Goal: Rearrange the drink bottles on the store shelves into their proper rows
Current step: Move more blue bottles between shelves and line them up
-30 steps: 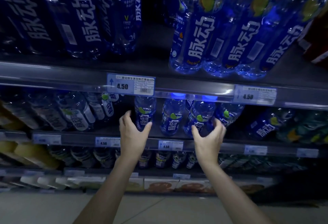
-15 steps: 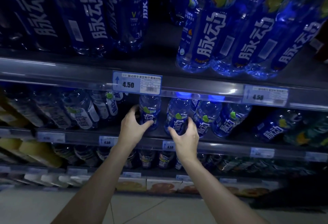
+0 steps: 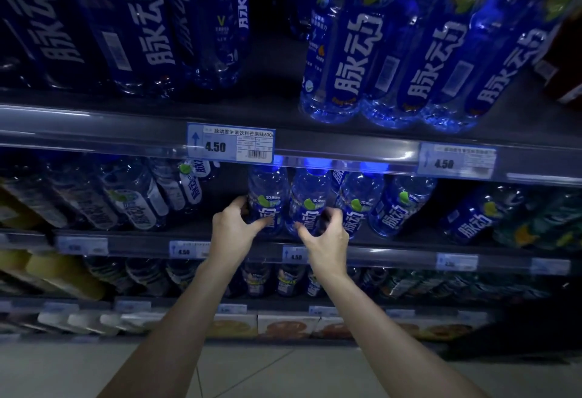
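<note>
Your left hand point(image 3: 234, 234) grips one lime-label bottle point(image 3: 267, 188), your right hand point(image 3: 327, 241) the neighbouring bottle point(image 3: 310, 191): hold both upright, square to the shelf point(image 3: 387, 254) front edge.

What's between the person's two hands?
In the head view, just the two bottles they grip: the left hand holds the left bottle, the right hand the right bottle.

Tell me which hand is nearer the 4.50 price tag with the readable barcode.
Left. The left hand, gripping a blue bottle, is straight below the price tag; the right hand, gripping the neighbouring bottle, is below and further right.
</note>
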### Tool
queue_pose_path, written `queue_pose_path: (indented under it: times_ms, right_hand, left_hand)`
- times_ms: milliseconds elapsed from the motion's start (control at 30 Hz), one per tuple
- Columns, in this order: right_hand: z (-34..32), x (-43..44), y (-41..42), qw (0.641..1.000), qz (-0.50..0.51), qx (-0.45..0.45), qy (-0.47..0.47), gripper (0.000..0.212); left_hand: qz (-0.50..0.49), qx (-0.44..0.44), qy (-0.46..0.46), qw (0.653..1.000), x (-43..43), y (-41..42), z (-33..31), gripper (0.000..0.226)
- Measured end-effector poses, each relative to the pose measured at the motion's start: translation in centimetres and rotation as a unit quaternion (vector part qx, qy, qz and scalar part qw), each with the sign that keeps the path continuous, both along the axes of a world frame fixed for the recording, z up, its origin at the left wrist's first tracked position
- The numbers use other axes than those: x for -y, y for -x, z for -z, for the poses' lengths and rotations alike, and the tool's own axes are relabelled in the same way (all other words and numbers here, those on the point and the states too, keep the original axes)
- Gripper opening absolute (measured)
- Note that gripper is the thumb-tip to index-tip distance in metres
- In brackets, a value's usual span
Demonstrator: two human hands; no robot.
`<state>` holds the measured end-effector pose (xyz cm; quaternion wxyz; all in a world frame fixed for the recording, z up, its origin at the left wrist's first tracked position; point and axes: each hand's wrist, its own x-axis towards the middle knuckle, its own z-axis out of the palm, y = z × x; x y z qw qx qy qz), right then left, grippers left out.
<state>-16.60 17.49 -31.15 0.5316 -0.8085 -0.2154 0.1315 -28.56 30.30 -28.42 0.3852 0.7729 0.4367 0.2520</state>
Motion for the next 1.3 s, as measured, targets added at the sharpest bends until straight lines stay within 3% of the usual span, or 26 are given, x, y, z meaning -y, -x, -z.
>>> queue_pose_path:
  times_ms: [367, 500, 600, 733, 833, 1067, 1300]
  right_hand:
    - [-0.2, 0.9, 0.2, 1.0, -0.012, 0.022, 0.01, 0.055]
    - [0.0, 3.1, -0.2, 0.991, 0.094, 0.094, -0.016, 0.031]
    - [-0.2, 4.0, -1.8, 0.981, 0.168, 0.098, -0.022, 0.044]
    - [-0.7, 4.1, -3.8, 0.991, 0.126, 0.046, 0.006, 0.081]
    - [-0.9, 3.7, -4.1, 0.993, 0.114, 0.02, -0.017, 0.083]
    - [-0.6, 4.0, -3.9, 0.994, 0.095, 0.049, -0.029, 0.074]
    - [-0.7, 4.2, -4.4, 0.998, 0.048, 0.008, -0.042, 0.069]
  left_hand:
    - [0.0, 0.002, 0.009, 1.0, 1.0, 0.0, -0.2, 0.054]
    - [0.004, 0.017, 0.026, 1.0, 1.4, 0.1, 0.1, 0.057]
    - [-0.025, 0.033, 0.027, 0.999, 1.9, 0.2, 0.4, 0.061]
    - [-0.09, 0.029, 0.033, 0.995, 3.3, 0.4, 1.0, 0.052]
    - [-0.034, -0.012, -0.029, 0.999, 4.8, 0.7, 1.8, 0.037]
    - [0.124, -0.131, -0.154, 0.972, 7.8, 0.3, 3.9, 0.067]
    - [0.133, -0.188, -0.168, 0.958, 8.4, 0.1, 4.5, 0.07]
